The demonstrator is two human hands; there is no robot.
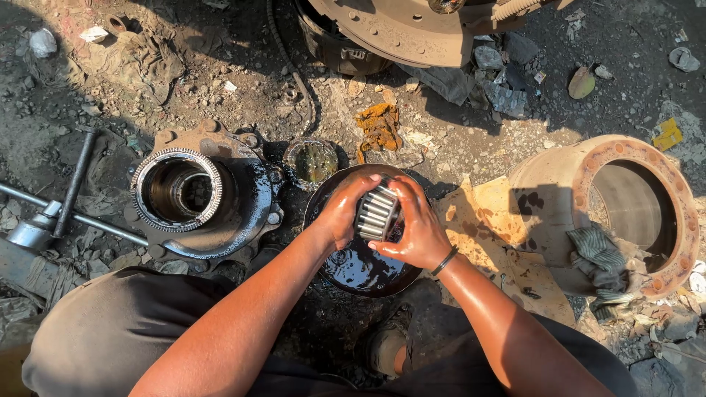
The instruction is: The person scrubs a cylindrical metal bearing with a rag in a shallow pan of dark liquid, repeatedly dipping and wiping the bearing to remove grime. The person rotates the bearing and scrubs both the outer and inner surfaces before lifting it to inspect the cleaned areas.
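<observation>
A shiny tapered roller bearing (pixel 376 212) is held between both hands over a round black pan (pixel 360 272) of dark oily liquid. My left hand (pixel 343 212) cups its left side. My right hand (pixel 417 224), with a dark band at the wrist, wraps its right side. Both hands are wet with oil. Left of the pan lies a greasy wheel hub (pixel 202 195) with a toothed ring around its bore.
A rusty brake drum (pixel 625 213) with a striped rag (pixel 599 261) lies at the right on stained cardboard (pixel 489 228). A metal wrench bar (pixel 51 213) lies at left. A small greasy cup (pixel 312 162), an orange rag (pixel 379 126) and stones sit on the dirt behind.
</observation>
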